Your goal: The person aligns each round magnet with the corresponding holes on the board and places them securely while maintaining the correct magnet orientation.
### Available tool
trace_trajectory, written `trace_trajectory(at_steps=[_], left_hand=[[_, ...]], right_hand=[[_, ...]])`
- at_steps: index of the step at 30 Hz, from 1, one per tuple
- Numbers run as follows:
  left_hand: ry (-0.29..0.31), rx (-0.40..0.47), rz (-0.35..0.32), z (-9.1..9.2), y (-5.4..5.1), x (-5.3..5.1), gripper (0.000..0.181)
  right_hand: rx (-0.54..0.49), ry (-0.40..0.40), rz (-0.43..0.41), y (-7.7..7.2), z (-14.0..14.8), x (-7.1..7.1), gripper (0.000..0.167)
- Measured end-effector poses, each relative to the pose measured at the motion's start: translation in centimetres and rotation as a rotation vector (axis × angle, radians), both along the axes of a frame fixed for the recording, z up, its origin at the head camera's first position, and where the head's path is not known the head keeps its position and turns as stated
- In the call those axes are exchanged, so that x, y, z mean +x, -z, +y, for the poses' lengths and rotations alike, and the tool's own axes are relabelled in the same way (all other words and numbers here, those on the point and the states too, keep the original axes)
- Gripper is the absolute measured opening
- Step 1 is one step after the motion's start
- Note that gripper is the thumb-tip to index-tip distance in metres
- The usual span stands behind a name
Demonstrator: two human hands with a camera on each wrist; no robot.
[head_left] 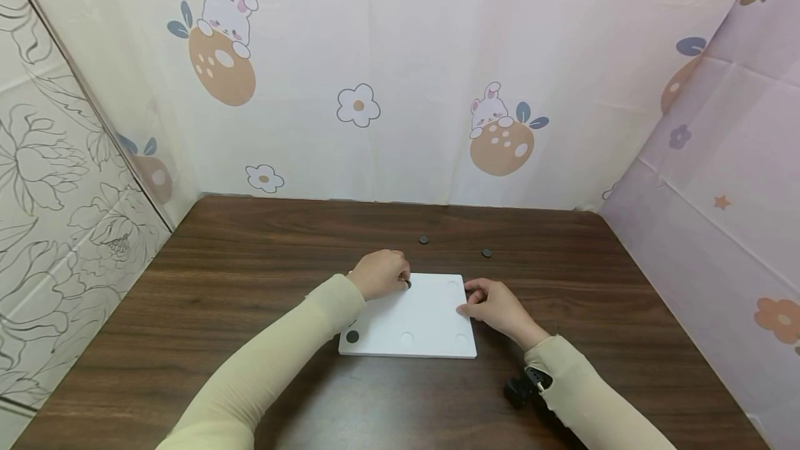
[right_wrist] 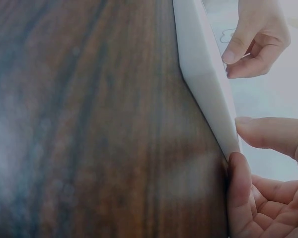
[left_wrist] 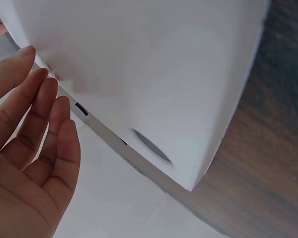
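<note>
A white board (head_left: 431,314) with shallow round recesses lies on the table. My left hand (head_left: 381,274) reaches over its far edge and pinches a small black disc (head_left: 409,284) between thumb and fingers; the left wrist view hides that disc behind the fingertips. At the board's right edge my right hand (head_left: 496,305) grips the side, thumb on top and forefinger against the edge in the right wrist view. One black disc (head_left: 353,337) sits in the near left recess. More dark discs show as thin slivers along the board's left side, partly covered by my left sleeve.
Two loose dark discs, a left one (head_left: 423,239) and a right one (head_left: 487,253), lie on the brown wooden table (head_left: 250,248) behind the board. A printed curtain (head_left: 300,54) hangs along the table's back edge. A black wrist camera (head_left: 519,389) is strapped under my right sleeve.
</note>
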State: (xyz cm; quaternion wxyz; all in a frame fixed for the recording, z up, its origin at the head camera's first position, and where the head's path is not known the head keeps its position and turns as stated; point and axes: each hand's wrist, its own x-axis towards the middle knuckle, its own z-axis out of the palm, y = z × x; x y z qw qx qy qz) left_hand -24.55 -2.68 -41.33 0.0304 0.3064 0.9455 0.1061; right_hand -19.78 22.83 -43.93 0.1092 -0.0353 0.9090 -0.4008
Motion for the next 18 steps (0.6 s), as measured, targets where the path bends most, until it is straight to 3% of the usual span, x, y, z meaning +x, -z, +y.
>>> trace_trajectory(at_steps=[18], left_hand=[[-0.034, 0.069, -0.048, -1.3, -0.8, -0.7, 0.023]], right_hand=[[0.004, 0.01, -0.006, -0.2, -0.1, 0.0, 0.051]])
